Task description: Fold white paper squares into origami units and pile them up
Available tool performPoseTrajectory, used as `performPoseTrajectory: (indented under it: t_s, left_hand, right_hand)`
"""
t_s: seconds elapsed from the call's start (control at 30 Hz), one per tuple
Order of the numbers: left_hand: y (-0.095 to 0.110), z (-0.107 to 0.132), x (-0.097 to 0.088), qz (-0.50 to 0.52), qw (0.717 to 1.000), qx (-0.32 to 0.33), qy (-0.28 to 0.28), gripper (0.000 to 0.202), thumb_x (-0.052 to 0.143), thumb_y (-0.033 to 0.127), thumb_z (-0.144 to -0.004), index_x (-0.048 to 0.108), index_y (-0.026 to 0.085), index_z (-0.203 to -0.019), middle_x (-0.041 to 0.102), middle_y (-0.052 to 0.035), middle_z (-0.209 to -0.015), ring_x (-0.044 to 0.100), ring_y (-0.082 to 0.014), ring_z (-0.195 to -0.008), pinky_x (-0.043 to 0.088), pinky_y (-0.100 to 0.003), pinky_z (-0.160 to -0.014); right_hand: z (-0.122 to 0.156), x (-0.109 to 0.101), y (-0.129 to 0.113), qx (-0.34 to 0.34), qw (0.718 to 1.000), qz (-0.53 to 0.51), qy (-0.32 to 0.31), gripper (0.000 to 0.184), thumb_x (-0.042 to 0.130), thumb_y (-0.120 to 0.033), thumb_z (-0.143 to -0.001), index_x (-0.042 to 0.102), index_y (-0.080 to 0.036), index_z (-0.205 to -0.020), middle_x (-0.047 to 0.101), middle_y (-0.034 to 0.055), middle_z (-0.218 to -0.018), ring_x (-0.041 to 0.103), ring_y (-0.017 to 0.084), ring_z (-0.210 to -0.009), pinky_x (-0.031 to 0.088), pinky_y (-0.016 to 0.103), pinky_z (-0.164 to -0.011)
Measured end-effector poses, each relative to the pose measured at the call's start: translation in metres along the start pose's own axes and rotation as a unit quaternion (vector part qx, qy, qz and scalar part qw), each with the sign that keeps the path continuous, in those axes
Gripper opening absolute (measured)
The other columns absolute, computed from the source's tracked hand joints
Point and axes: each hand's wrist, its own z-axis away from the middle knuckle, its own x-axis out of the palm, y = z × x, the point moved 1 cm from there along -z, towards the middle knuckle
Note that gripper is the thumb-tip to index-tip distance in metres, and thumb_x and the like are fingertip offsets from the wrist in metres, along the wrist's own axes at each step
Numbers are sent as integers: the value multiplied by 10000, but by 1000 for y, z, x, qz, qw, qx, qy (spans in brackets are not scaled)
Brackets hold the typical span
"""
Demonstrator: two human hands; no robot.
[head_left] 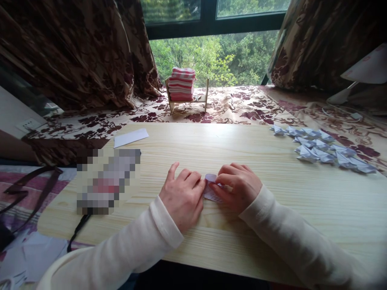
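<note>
Between my hands, on the table, lies a small piece of white paper (213, 195) with one edge curled up toward me. My left hand (182, 198) rests on the paper's left side, fingertips pressing it down and the little finger raised. From the other side, my right hand (238, 187) pinches the curled edge between thumb and fingers. Parts of the paper are hidden under the fingers, so its full shape cannot be seen.
Several folded white paper pieces (321, 147) sit in rows at the table's (290, 225) far right. A flat paper strip (131, 137) lies far left, near a pixelated object (109, 183) with a black strap. Folded striped cloths (181, 84) stand on a small rack by the window.
</note>
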Motion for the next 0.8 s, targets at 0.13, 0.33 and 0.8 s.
performPoseTrajectory:
  t_s: [0.13,0.33,0.8]
  left_hand:
    - [-4,5,-4,22,1000,12,-4,272,437,205,-835,602,170,-1048,641,-62,-1014,542,-227,-963,199,-539,-1029]
    - [-8,13,-10,54,998,9,-12,253,453,192,-817,611,227,-1011,643,-21,-1054,549,-212,-968,177,-538,-1031]
    - [-6,17,-8,35,999,17,-21,425,462,119,-697,596,218,-1088,605,-62,-1132,512,-244,-1030,152,-572,-1031]
  right_hand:
    - [0,-2,0,6,1000,-1,-12,220,556,-269,-806,658,-215,-618,621,0,-668,466,142,-647,286,288,-637]
    - [2,-3,-1,3,1000,-2,-19,223,555,-277,-812,679,-219,-635,628,1,-673,458,142,-649,279,291,-637]
    - [0,-3,-5,16,1000,5,-18,253,559,-258,-800,656,-191,-575,624,12,-661,447,136,-632,285,290,-626]
